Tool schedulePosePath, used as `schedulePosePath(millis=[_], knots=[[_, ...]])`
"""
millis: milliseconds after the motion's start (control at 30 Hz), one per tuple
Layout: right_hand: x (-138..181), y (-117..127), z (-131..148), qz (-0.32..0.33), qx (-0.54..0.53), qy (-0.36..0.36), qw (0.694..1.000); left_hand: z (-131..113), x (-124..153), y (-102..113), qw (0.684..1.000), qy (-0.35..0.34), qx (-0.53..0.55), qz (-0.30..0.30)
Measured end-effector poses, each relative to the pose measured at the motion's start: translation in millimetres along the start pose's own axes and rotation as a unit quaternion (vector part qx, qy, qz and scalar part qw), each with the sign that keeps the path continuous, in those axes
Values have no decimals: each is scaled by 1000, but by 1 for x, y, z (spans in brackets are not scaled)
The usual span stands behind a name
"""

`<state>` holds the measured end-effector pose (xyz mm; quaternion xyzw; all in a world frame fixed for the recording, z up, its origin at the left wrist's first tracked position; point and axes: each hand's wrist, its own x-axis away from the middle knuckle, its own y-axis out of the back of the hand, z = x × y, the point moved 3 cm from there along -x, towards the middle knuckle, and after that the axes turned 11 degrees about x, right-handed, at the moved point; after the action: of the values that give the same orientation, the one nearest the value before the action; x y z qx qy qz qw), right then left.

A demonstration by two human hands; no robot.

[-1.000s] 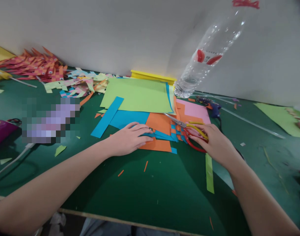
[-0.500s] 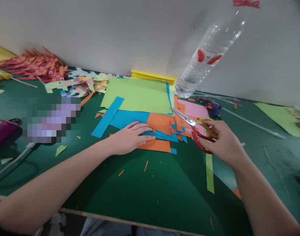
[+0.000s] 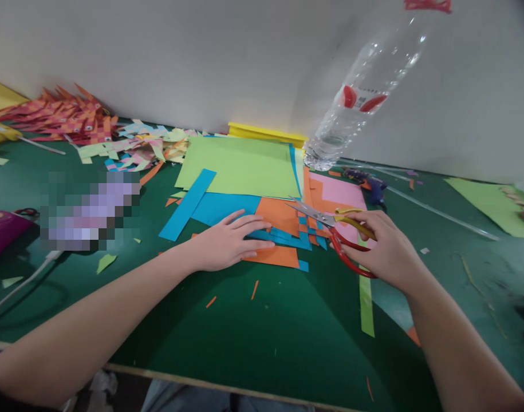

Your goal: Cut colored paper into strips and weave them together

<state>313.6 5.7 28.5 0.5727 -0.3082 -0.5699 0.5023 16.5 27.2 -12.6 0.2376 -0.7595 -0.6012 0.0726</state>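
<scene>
My left hand (image 3: 233, 240) lies flat with fingers spread, over blue paper strips (image 3: 283, 236) and an orange paper piece (image 3: 276, 256). In my right hand (image 3: 384, 243) is a pair of scissors (image 3: 317, 214) with one yellow and one red handle, its blades slightly apart and pointing left. Below the blades, blue and orange strips are woven into a small checkered piece (image 3: 308, 229). Orange paper (image 3: 279, 214) and blue paper (image 3: 227, 206) lie beyond my left hand. A wide blue strip (image 3: 188, 204) rests to their left.
Behind are green paper sheets (image 3: 240, 166) and a clear plastic bottle (image 3: 351, 103) leaning near the wall. Pink paper (image 3: 337, 189) is at the right. A pile of red-orange woven paper (image 3: 68, 117) sits at far left, near a pixelated item (image 3: 92, 212) with a cable.
The scissors have shifted slightly left and down; their handles have spread and the blades have parted. My left fingers have moved only slightly on the paper.
</scene>
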Motion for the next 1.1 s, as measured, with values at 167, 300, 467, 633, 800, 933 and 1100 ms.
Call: schedulePosePath(millis=[167, 300, 467, 633, 800, 933, 1100], knots=[[-1, -2, -6, -22, -16, 19, 999, 2, 0, -4, 1000, -8, -2, 23], [-1, -4, -8, -22, -16, 25, 999, 1, -1, -4, 1000, -20, -12, 21], [-1, -2, -7, -23, 1, 23, 999, -2, -2, -1, 999, -42, -15, 18], [-1, -2, -7, -20, 9, 21, 1000, -3, -2, 0, 998, -49, -4, 43], [-1, -1, -7, -10, 11, 24, 1000, -2, -4, -2, 996, -34, 15, 78], [-1, -1, -6, -2, -1, 24, 1000, -3, -6, -2, 996, -29, 15, 77], [-1, -2, -5, 23, -24, 31, 999, -3, -4, -2, 997, -15, 19, 67]])
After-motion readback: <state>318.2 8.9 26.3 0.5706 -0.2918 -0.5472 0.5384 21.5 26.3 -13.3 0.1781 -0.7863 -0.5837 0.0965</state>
